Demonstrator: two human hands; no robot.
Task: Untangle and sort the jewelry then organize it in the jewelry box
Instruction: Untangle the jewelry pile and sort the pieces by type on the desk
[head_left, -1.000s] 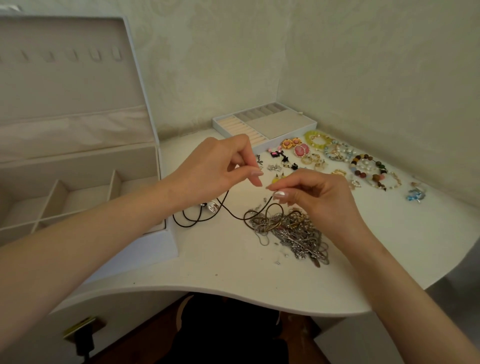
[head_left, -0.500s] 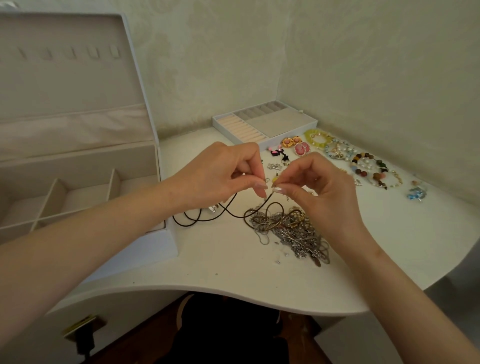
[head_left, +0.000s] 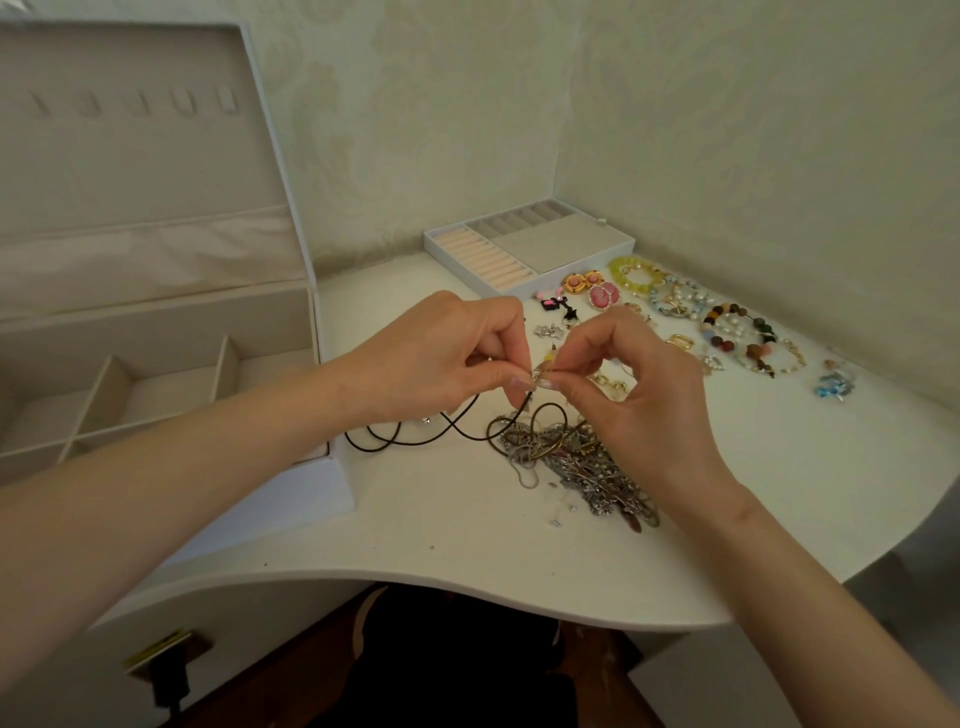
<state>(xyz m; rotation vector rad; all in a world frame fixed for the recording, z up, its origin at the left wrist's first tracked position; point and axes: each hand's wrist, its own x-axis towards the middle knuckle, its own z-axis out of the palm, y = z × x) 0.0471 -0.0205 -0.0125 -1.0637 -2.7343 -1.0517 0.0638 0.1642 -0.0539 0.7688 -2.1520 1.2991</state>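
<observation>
My left hand (head_left: 447, 353) and my right hand (head_left: 634, 395) meet fingertip to fingertip above the table, both pinching the small metal clasp end of a black cord necklace (head_left: 415, 436). The cord loops down onto the white table and runs into a tangled heap of silver and bronze chains (head_left: 587, 462) right under my right hand. The open white jewelry box (head_left: 156, 332) stands at the left, its lid up and its beige compartments showing.
A white ring tray (head_left: 530, 244) lies at the back by the wall. Pink and orange earrings (head_left: 592, 288), a green bracelet (head_left: 636, 275), beaded bracelets (head_left: 737, 332) and a blue piece (head_left: 834, 387) are spread to the right. The table's curved front edge (head_left: 467, 587) runs below.
My hands have drawn together until the fingertips meet at the cord's end, and they have risen a little above the chain heap.
</observation>
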